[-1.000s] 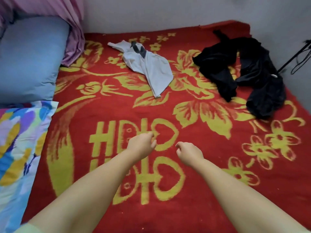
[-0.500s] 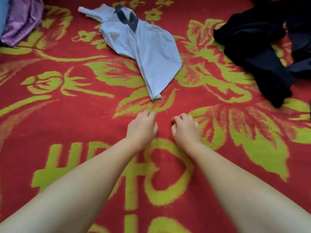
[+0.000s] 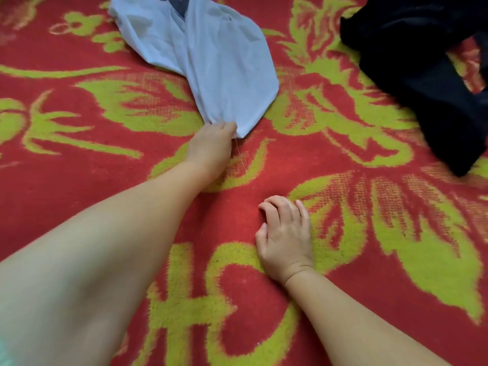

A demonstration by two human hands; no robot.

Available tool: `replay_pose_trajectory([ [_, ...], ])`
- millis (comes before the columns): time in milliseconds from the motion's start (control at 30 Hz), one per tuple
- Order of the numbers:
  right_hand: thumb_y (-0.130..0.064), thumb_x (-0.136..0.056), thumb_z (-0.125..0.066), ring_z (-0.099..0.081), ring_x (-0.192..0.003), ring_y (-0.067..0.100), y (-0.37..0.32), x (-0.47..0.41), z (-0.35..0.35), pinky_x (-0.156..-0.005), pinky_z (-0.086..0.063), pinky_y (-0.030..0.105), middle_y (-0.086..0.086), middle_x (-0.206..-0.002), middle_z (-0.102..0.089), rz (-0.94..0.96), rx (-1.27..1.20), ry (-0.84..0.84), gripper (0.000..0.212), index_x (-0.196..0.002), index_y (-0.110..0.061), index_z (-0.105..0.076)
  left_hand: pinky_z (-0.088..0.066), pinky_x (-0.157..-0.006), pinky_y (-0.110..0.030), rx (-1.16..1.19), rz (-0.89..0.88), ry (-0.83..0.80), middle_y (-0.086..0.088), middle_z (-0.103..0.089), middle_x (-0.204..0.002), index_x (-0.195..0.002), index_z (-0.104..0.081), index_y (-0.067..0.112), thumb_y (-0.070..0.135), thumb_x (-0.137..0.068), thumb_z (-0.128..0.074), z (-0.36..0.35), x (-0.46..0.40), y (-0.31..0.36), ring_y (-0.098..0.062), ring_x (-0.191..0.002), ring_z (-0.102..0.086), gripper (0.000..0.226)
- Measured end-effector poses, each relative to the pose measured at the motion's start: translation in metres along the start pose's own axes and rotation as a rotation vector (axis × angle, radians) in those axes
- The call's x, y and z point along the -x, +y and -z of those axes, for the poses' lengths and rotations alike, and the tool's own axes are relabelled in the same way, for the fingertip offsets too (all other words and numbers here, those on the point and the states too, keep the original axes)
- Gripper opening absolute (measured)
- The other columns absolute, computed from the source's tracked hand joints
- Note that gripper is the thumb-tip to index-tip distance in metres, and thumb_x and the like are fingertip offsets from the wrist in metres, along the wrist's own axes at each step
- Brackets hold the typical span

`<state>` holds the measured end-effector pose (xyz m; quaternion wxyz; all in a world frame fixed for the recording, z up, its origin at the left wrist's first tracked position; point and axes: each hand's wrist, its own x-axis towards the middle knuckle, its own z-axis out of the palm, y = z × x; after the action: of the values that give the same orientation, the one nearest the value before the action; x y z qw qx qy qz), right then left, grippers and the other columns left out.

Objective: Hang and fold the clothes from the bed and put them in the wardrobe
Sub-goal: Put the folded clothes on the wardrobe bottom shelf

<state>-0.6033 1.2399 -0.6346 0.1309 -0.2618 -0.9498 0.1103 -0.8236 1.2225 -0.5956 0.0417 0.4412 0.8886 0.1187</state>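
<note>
The pale blue garment (image 3: 211,62) lies on the bed's red blanket with yellow-green flowers (image 3: 79,180), its long axis running from the top edge of the view down and to the right, narrowing to a corner that points toward the person. Its upper end, with a dark collar patch, is cut off by the frame. The left hand (image 3: 214,146) grips that near corner, fingers curled into the cloth and hidden beneath it; a loose thread trails beside the wrist. The right hand (image 3: 284,236) rests on the blanket well short of the garment, fingers loosely bent, holding nothing. A heap of black clothes (image 3: 427,75) lies at the upper right, partly cut off, its separate pieces hard to make out.
</note>
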Motion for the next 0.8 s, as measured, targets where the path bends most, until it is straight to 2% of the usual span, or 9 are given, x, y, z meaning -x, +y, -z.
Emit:
replay_pose_trajectory([
  [100,-0.028,-0.081,-0.037,-0.053,-0.115,0.022,0.000,0.000,0.002,-0.111,-0.024,0.045,0.003,-0.115,-0.060,-0.010,0.014,-0.011,0.041,-0.109,-0.014,-0.063,-0.029,-0.064,-0.040,0.026,0.070,-0.027,-0.023,-0.062,-0.103,-0.105,-0.049,0.007,0.011,-0.094,-0.041,0.011,0.017,0.008,-0.044,-0.093,-0.057,0.014],
  [200,-0.028,-0.081,-0.035,-0.057,-0.113,0.026,0.000,-0.001,0.005,-0.110,-0.023,0.045,0.005,-0.114,-0.061,-0.023,0.012,-0.023,0.043,-0.108,-0.012,-0.064,-0.029,-0.062,-0.036,-0.058,0.090,-0.168,-0.020,-0.063,-0.103,-0.107,-0.048,0.011,0.024,-0.097,-0.040,0.009,0.077,0.007,-0.041,-0.094,-0.059,0.018],
  [333,-0.028,-0.087,-0.030,-0.049,-0.124,0.028,-0.005,0.001,0.014,-0.115,-0.022,0.048,0.008,-0.127,-0.056,-0.049,0.022,-0.150,0.050,-0.122,-0.009,-0.059,-0.028,-0.059,-0.034,-0.037,0.097,-0.369,-0.015,-0.063,-0.093,-0.089,-0.044,0.017,0.029,-0.093,-0.041,0.015,0.183,0.003,-0.037,-0.089,-0.056,0.013],
  [467,-0.032,-0.094,-0.042,-0.006,-0.148,0.019,-0.021,0.023,0.042,-0.118,-0.004,0.050,0.001,-0.160,-0.012,-0.049,0.105,-0.508,0.065,-0.152,-0.018,-0.016,-0.027,-0.062,-0.032,0.174,0.243,-0.630,-0.008,-0.060,-0.091,-0.077,-0.037,0.019,0.029,-0.094,-0.037,0.038,0.262,0.010,-0.028,-0.081,-0.048,0.020],
  [533,-0.045,-0.089,-0.051,0.010,-0.148,0.018,-0.036,0.041,0.060,-0.114,0.000,0.059,-0.004,-0.161,0.010,0.073,0.101,-0.681,0.086,-0.153,-0.028,0.005,-0.027,-0.062,-0.032,0.367,0.331,-0.616,0.000,-0.052,-0.077,-0.069,-0.037,0.019,0.027,-0.094,-0.040,0.051,0.281,0.022,-0.025,-0.080,-0.048,0.026],
  [600,-0.054,-0.085,-0.056,0.020,-0.146,0.020,-0.071,0.064,0.094,-0.110,0.004,0.066,-0.007,-0.158,0.022,0.290,0.087,-0.810,0.097,-0.150,-0.036,0.013,-0.030,-0.060,-0.032,0.529,0.382,-0.547,0.003,-0.046,-0.064,-0.066,-0.036,0.019,0.024,-0.092,-0.042,0.088,0.298,0.043,-0.026,-0.077,-0.051,0.027],
  [633,-0.052,-0.086,-0.056,0.021,-0.146,0.020,-0.085,0.072,0.104,-0.109,0.005,0.066,-0.007,-0.158,0.022,0.335,0.058,-0.852,0.093,-0.151,-0.037,0.008,-0.032,-0.060,-0.030,0.596,0.378,-0.519,0.006,-0.048,-0.062,-0.068,-0.040,0.021,0.025,-0.089,-0.042,0.101,0.301,0.055,-0.022,-0.073,-0.052,0.022],
  [700,-0.041,-0.089,-0.055,0.012,-0.148,0.019,-0.112,0.078,0.134,-0.111,0.006,0.064,-0.006,-0.161,0.003,0.334,-0.023,-0.881,0.070,-0.151,-0.032,-0.021,-0.037,-0.061,-0.027,0.711,0.377,-0.463,0.008,-0.052,-0.064,-0.074,-0.051,0.020,0.033,-0.077,-0.041,0.138,0.310,0.074,-0.015,-0.068,-0.049,0.016],
  [800,-0.023,-0.090,-0.048,-0.035,-0.134,0.017,-0.144,0.082,0.188,-0.116,-0.006,0.053,0.005,-0.137,-0.050,0.394,-0.026,-0.874,0.025,-0.112,-0.020,-0.059,-0.042,-0.064,-0.035,0.685,0.329,-0.367,0.005,-0.054,-0.068,-0.078,-0.055,0.018,0.042,-0.069,-0.043,0.186,0.332,0.086,-0.011,-0.065,-0.047,0.028],
])
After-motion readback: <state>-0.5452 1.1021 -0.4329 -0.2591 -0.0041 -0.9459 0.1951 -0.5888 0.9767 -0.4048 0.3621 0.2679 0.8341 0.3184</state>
